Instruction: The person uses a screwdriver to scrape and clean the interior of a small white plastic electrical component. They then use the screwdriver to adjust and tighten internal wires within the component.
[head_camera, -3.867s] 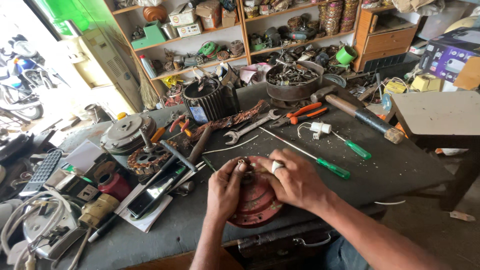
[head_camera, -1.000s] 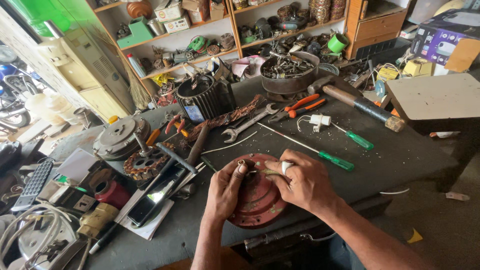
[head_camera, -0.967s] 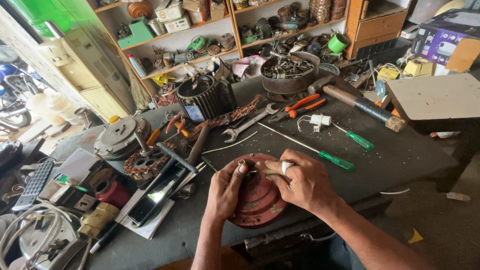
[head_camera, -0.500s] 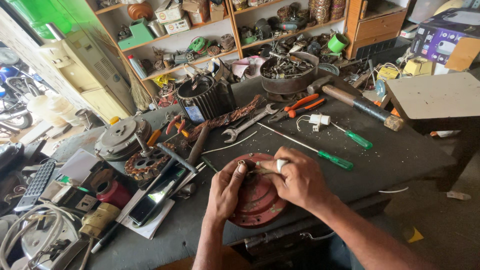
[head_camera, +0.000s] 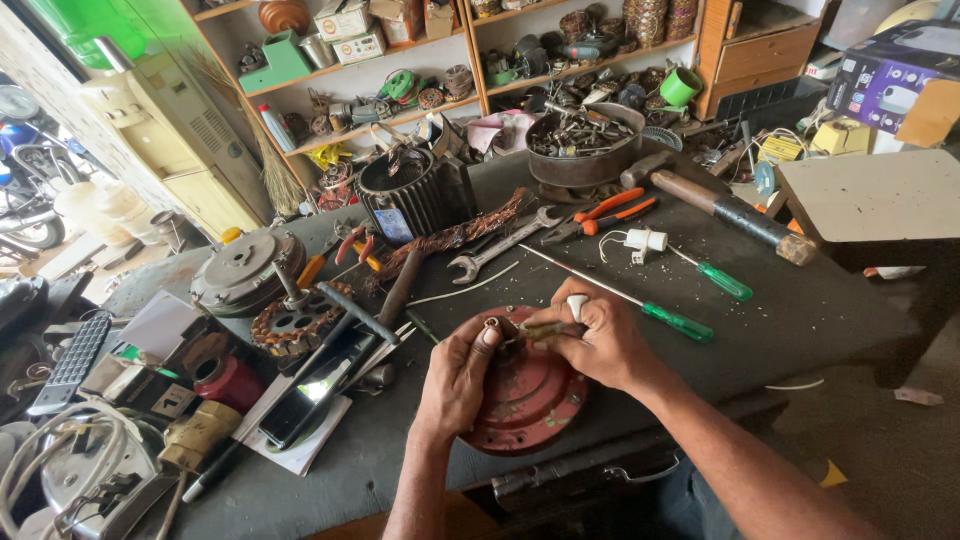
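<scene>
Both hands curl over the red motor cover (head_camera: 525, 395): left hand (head_camera: 455, 380) gripping its edge, right hand (head_camera: 600, 345) pinching a small part

Both hands (head_camera: 530, 355) on red round motor cover (head_camera: 525, 400), cluttered workbench (head_camera: 800, 300).

Round motor cover (head_camera: 530, 400): red-painted metal, matt, paint worn and scuffed. Desk (head_camera: 800, 300): dark, rough, matt covering. Wrench (head_camera: 505, 245): bare grey metal, dull sheen. Screwdrivers (head_camera: 680, 322): glossy translucent green plastic handles, thin steel shafts. Hammer (head_camera: 715, 205): wooden handle, dark metal head.
</scene>
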